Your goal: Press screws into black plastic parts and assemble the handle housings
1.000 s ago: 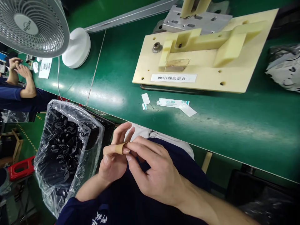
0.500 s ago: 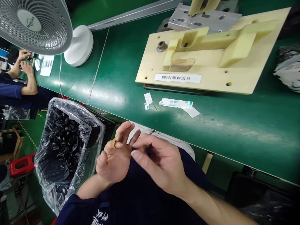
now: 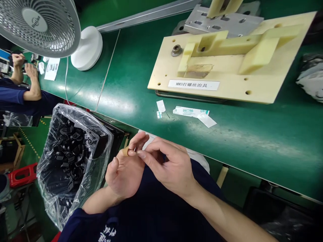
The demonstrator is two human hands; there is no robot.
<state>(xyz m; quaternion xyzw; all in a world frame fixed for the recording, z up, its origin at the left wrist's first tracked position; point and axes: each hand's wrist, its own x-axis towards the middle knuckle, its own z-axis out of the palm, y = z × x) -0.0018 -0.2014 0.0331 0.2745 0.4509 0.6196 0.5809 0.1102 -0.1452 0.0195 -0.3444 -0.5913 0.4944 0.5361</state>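
Note:
My left hand (image 3: 127, 173) is palm up above my lap, thumb apart and fingers partly bent, holding nothing. A tan adhesive bandage (image 3: 125, 151) is wrapped around one of its fingers. My right hand (image 3: 171, 164) is pinched, thumb against forefinger, right beside the tip of the bandaged finger. Whatever lies in the pinch, if anything, is too small to make out. On the green table beyond my hands lie a torn bandage wrapper (image 3: 188, 111) with green print, a white backing strip (image 3: 207, 119) and a small white paper scrap (image 3: 160, 106).
A cream fixture board (image 3: 227, 87) with yellow blocks stands on the green table (image 3: 131, 74). At left are a fan (image 3: 37, 23) and a plastic-lined bin (image 3: 46, 168) of black parts. Another person's hands (image 3: 31, 70) are at the far left.
My right hand has moved slightly left, bringing its pinched fingertips up to the bandaged finger of my left hand. The left fingers have shifted a little. The view has moved slightly.

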